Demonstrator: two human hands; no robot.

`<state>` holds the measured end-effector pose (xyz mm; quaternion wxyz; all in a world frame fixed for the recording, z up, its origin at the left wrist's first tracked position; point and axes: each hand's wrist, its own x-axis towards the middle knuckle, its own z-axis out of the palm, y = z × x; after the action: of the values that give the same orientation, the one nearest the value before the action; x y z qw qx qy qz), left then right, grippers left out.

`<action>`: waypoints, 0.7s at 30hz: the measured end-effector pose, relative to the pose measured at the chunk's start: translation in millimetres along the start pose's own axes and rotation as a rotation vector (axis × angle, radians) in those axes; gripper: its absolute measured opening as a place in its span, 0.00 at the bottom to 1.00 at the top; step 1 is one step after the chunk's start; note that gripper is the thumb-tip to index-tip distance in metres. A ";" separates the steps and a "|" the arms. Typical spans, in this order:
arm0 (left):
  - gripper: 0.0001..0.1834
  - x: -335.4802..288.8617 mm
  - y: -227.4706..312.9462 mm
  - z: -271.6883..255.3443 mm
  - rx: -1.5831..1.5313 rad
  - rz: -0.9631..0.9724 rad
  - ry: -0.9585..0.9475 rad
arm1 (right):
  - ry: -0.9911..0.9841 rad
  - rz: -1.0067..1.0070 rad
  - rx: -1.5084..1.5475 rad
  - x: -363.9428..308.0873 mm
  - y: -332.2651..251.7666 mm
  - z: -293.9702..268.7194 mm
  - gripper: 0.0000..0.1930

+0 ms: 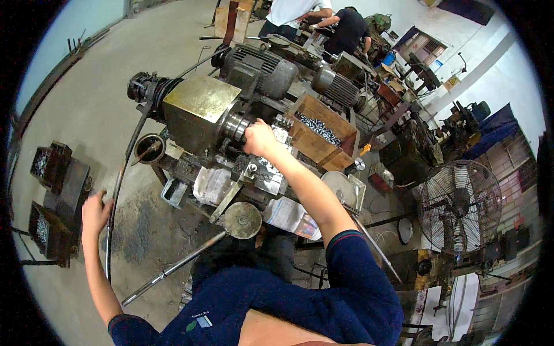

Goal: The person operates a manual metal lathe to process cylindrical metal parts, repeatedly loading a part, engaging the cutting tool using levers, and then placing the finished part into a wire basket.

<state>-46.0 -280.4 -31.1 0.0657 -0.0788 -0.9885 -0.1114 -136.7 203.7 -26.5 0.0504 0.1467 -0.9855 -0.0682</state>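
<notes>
At the spindle chuck [235, 128] of a small metal lathe, my right hand [259, 138] is closed with its fingers against the front of the chuck. Whatever those fingers hold, if anything, is hidden. My left hand [97, 214] reaches out to the far left, its fingers apart and nothing visible in them. Beside it stand two dark metal bins, an upper bin [51, 167] and a lower bin [49, 233], both with small metal parts inside. Below my right forearm lies the tool slide [268, 177] of the lathe.
Behind the slide, a wooden box [323, 132] holds many small metal pieces. A long lever [173, 270] and a round plate [242, 220] lie close to my body. A caged fan [460, 193] stands at right. Two people [346, 32] work at machines farther back.
</notes>
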 end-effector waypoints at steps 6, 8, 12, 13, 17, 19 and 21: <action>0.24 -35.0 -13.2 55.9 -0.173 -0.081 0.103 | 0.133 0.010 0.009 -4.4 -3.0 8.4 0.11; 0.23 -30.1 -7.1 62.3 -0.246 -0.197 0.038 | 0.138 0.038 0.073 -6.2 -5.6 7.8 0.11; 0.21 -19.3 -15.4 72.6 -0.261 -0.211 0.027 | 0.148 0.090 0.279 -0.7 0.9 9.4 0.10; 0.20 -17.4 -18.9 75.0 -0.263 -0.216 0.014 | 0.132 0.100 0.332 1.4 0.7 8.1 0.10; 0.17 -11.2 -16.4 77.5 -0.162 -0.191 0.025 | 0.010 0.236 0.403 3.9 -5.6 -5.3 0.13; 0.15 -6.2 -19.7 78.3 -0.024 -0.163 0.072 | -0.007 0.260 0.389 4.9 -3.7 -3.1 0.14; 0.13 -2.2 -41.6 84.0 0.148 -0.139 0.132 | -0.015 0.283 0.400 3.7 -3.4 -4.8 0.14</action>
<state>-60.4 -301.4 -121.3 0.1285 0.0022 -0.9906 -0.0475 -138.7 198.8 -21.9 0.0218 0.0139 -0.9905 0.1348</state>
